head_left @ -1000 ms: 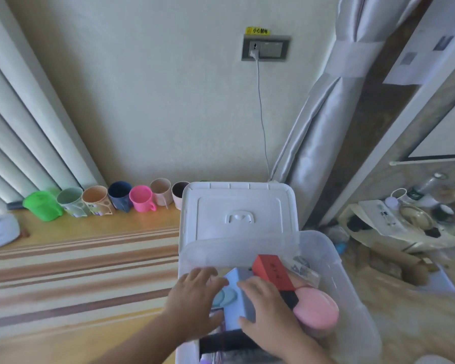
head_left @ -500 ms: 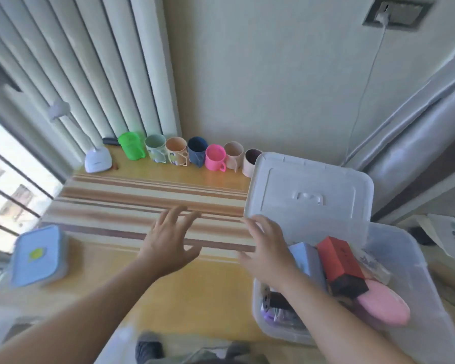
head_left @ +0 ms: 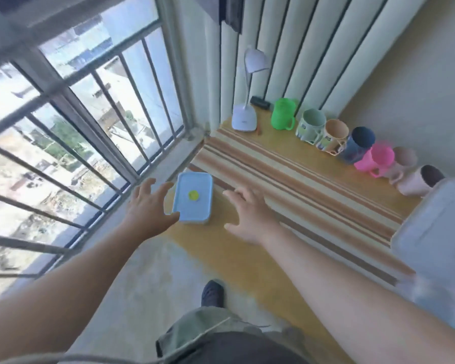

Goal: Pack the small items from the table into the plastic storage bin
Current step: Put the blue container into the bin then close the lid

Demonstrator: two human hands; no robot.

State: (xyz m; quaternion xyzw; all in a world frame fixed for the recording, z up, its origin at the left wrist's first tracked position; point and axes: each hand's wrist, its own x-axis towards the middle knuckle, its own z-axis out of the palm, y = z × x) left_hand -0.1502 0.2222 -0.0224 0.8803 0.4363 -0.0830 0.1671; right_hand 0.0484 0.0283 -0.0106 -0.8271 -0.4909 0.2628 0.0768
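A small light-blue lidded box (head_left: 192,197) with a yellow dot on top lies flat near the left end of the wooden table (head_left: 247,258). My left hand (head_left: 149,206) is spread open at the box's left side, thumb at its near corner. My right hand (head_left: 250,216) hovers open just right of the box, not touching it. The clear plastic storage bin (head_left: 431,298) shows blurred at the right edge, with its white lid (head_left: 436,222) leaning behind it.
A row of several coloured mugs (head_left: 334,137) lines the wall at the back. A white desk lamp (head_left: 244,116) stands in the corner. A striped cloth (head_left: 300,179) covers the table's middle. A barred window (head_left: 76,101) is close on the left.
The view swung left from the bin to the table's left end. Both hands left the bin and moved to either side of the blue box.
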